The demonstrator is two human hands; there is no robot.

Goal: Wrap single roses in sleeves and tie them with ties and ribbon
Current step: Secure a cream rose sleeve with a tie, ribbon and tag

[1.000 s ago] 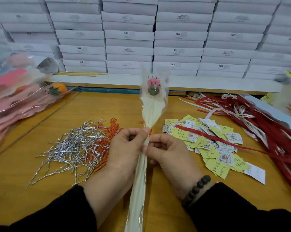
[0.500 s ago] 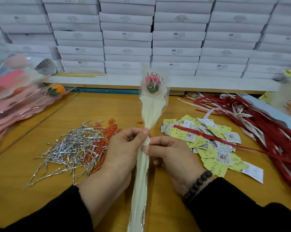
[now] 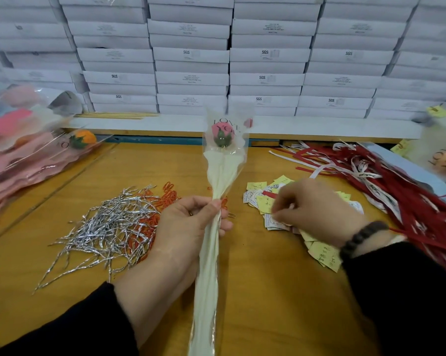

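Left hand (image 3: 191, 227): you're pinching the sleeved rose (image 3: 223, 134) at its gathered, slippery neck | right hand (image 3: 316, 209): blurred, fingers seemingly curling over tags (image 3: 265, 201).

You have a pink rose (image 3: 223, 133) upright in a clear sleeve (image 3: 212, 253) printed "LOVE YOU", cream-lined and gathered narrow below the bud. To its left lies a loose heap of silver ties (image 3: 106, 227) over orange ones (image 3: 150, 222). To its right, red and white ribbon (image 3: 386, 186) sprawls across the table's far right.
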